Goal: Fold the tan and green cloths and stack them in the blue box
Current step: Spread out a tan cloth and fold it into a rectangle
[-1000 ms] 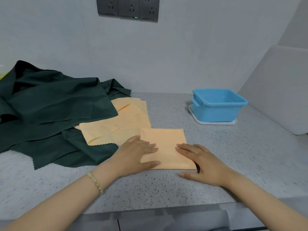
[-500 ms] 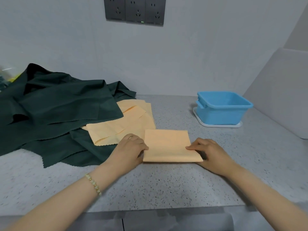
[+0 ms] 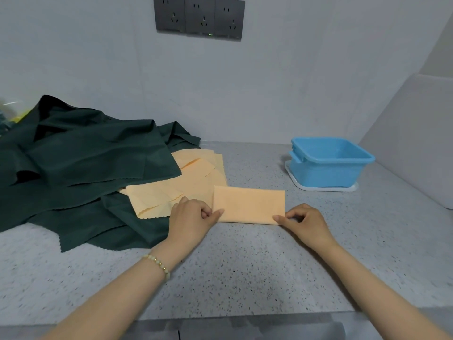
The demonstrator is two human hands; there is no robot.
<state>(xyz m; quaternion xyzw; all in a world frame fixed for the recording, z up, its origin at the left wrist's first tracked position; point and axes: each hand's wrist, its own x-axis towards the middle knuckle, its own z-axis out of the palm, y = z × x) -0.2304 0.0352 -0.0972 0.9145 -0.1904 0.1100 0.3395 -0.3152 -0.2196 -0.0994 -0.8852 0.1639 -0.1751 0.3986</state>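
**A:** Both hands are on the folded tan cloth (image 3: 248,204), which lies flat on the speckled surface (image 3: 245,266), a neat rectangle right in front of the person.

**B:** And look at the grip. The left hand (image 3: 191,215) has the near left corner, thumb on top and fingers (image 3: 206,209) curled in, pinching the edge.

**A:** It's the same on the other side. The right hand (image 3: 305,220) nips the near right corner between thumb and forefinger, with the other fingers tucked loosely behind.

**B:** Where's the blue box (image 3: 328,163)?

**A:** It's farther back and to the right, well apart from the cloth, sitting on a white tray (image 3: 323,188) near the wall.

**B:** The left side is busier. The loose tan cloths (image 3: 186,190) are spread out, their zigzag edges showing, just beside the folded one and touching its left end.

**A:** The green cloths (image 3: 81,168) are heaped over and under them, rumpled, running off the left of the view.

**B:** There's a beaded bracelet (image 3: 158,263) on the left wrist, and a dark socket panel (image 3: 199,18) on the wall above.
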